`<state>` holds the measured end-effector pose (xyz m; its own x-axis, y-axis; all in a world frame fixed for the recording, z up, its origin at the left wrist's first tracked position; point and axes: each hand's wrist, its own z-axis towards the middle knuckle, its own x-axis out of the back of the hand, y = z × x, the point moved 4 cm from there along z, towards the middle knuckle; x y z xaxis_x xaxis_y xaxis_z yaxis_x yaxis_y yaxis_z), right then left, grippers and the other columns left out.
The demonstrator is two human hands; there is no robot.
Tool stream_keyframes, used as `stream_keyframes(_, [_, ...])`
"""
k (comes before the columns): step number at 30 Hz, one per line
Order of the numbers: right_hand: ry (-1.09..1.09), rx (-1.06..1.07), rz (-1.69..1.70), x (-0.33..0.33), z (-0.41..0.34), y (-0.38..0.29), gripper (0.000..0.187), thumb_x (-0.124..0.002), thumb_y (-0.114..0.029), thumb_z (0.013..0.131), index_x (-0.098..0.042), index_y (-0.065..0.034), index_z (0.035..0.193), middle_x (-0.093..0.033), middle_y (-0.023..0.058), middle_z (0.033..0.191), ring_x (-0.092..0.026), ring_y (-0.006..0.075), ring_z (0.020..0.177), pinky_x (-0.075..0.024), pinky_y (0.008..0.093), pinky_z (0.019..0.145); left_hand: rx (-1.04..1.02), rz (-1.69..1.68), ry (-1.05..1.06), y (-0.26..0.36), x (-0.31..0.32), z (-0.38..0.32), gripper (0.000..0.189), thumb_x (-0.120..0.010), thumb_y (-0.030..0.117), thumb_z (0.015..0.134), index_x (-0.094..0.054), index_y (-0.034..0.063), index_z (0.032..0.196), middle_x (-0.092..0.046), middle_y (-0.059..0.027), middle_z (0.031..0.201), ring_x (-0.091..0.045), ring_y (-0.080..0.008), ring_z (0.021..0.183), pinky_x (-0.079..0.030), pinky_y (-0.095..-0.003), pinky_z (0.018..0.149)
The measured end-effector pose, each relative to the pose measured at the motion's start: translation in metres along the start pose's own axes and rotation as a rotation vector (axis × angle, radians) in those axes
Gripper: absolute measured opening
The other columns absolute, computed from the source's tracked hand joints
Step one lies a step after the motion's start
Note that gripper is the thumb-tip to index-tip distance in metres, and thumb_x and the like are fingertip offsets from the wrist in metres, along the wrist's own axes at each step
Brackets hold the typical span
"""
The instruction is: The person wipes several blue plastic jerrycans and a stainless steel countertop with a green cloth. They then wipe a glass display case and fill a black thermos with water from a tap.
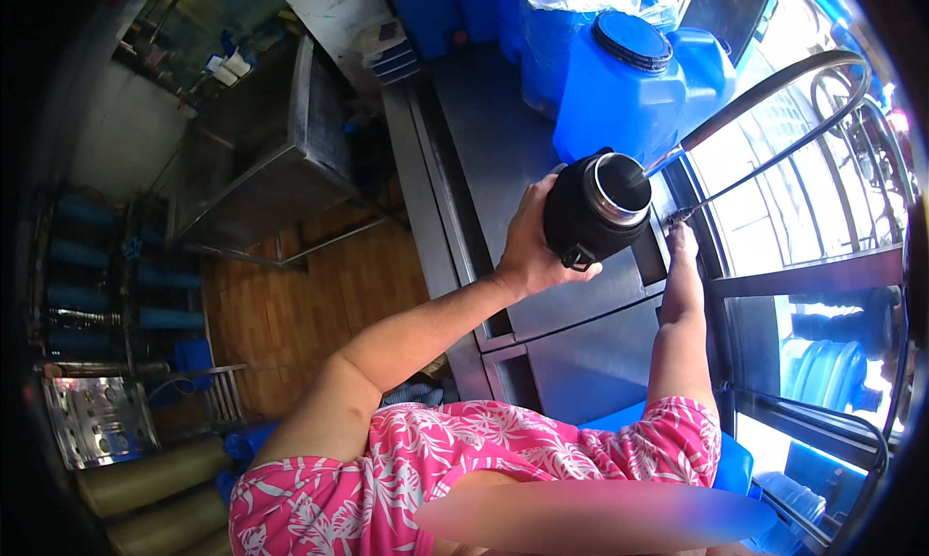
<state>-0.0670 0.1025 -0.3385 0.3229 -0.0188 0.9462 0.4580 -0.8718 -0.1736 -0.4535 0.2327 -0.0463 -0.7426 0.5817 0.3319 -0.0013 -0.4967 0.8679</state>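
Observation:
A black insulated flask [591,211] with a bare steel rim is gripped from the side by my left hand [533,240]. Its mouth is uncovered and tilts toward me. The clear tip of a curved, gooseneck-like metal spout [769,95] reaches into or just over the mouth; how deep is hard to tell. At the other end of this spout is a dark fitting [680,215], with the fingers of my right hand [682,240] closed around it. My fingertips there are small and partly hidden.
A blue plastic jerrycan [617,91] stands just beyond the flask on the steel counter [573,360]. Window frames [805,269] border the right side, with water bottles [827,374] outside. A steel table [247,171] stands left over a wood-patterned floor [319,295]. Cylindrical tanks [156,476] lie lower left.

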Motion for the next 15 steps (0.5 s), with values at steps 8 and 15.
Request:
stream_keyframes(8, [0.008, 0.035, -0.124, 0.011, 0.002, -0.011, 0.031, -0.048, -0.017, 0.097, -0.071, -0.0086, 0.115, -0.071, 0.0163, 0.12, -0.068, 0.034, 0.112, -0.0561, 0.0466, 0.093, -0.026, 0.049, 0.001, 0.0, 0.002, 0.003, 0.11, -0.095, 0.026, 0.055, -0.036, 0.0051, 0.145, -0.051, -0.0091, 0.132, -0.052, -0.0243, 0.125, -0.041, -0.0391, 0.11])
stream_keyframes(15, [-0.027, 0.009, -0.149, 0.025, -0.002, -0.021, 0.031, -0.05, -0.015, 0.096, -0.073, -0.0103, 0.117, -0.071, 0.0151, 0.122, -0.068, 0.0326, 0.114, -0.0563, 0.0451, 0.093, -0.016, 0.004, 0.0, -0.003, 0.002, 0.0, 0.11, -0.095, 0.026, 0.054, -0.037, 0.0046, 0.145, -0.051, -0.0092, 0.132, -0.052, -0.0245, 0.125, -0.041, -0.0387, 0.11])
